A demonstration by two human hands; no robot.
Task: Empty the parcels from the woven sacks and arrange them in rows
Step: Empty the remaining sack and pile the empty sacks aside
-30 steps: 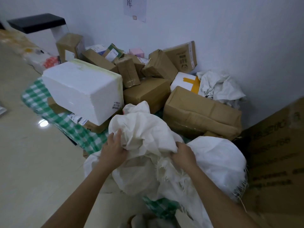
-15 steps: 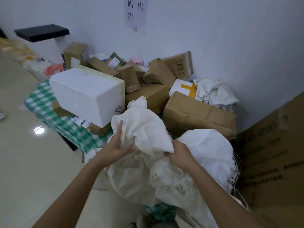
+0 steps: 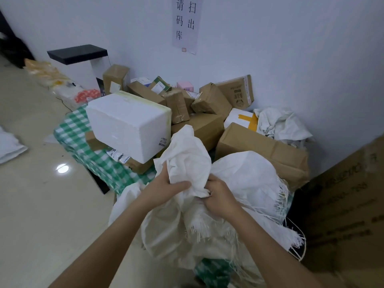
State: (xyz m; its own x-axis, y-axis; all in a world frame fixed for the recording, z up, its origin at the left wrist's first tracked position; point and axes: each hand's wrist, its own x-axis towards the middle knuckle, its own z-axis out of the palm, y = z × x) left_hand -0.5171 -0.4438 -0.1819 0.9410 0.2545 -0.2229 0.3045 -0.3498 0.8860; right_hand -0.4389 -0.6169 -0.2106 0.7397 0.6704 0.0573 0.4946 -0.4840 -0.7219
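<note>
Woven sack (image 3: 187, 163): your left hand (image 3: 166, 189) and right hand (image 3: 218, 196) both clutch bunched fabric; its frayed edge (image 3: 280, 200) could snag and tear when pulled.

White sack (image 3: 239, 179), green-checked cloth (image 3: 83, 138), brown parcels (image 3: 259, 150).

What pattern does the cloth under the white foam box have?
A green and white check pattern on the cloth, seen best in the head view, beneath the white foam box.
</note>
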